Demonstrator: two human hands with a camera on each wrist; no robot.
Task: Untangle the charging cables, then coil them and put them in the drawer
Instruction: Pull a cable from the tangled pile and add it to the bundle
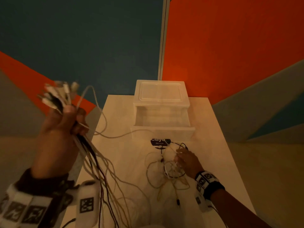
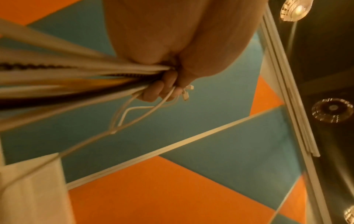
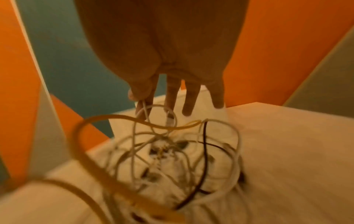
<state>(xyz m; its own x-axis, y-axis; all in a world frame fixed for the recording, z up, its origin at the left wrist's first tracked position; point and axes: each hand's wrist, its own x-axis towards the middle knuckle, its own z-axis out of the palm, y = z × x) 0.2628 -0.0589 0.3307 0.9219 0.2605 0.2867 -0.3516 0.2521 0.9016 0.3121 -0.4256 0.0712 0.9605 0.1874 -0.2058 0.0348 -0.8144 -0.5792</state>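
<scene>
Left hand [image 1: 62,127] is raised off the table's left edge, fist clenched round a bundle of cables [image 1: 88,150], plug ends [image 1: 57,94] fanned above my knuckles, tails hanging to the white table [image 1: 218,145]. Right hand [image 1: 187,162] is low over the tangled cables [image 1: 169,168] on the tabletop, thumb and forefinger pinching a white strand [image 3: 142,110], other fingers straight. Clear drawer [image 1: 162,129] is pulled open just behind the tangle; orange, teal and grey wall panels [image 1: 230,46] behind.
</scene>
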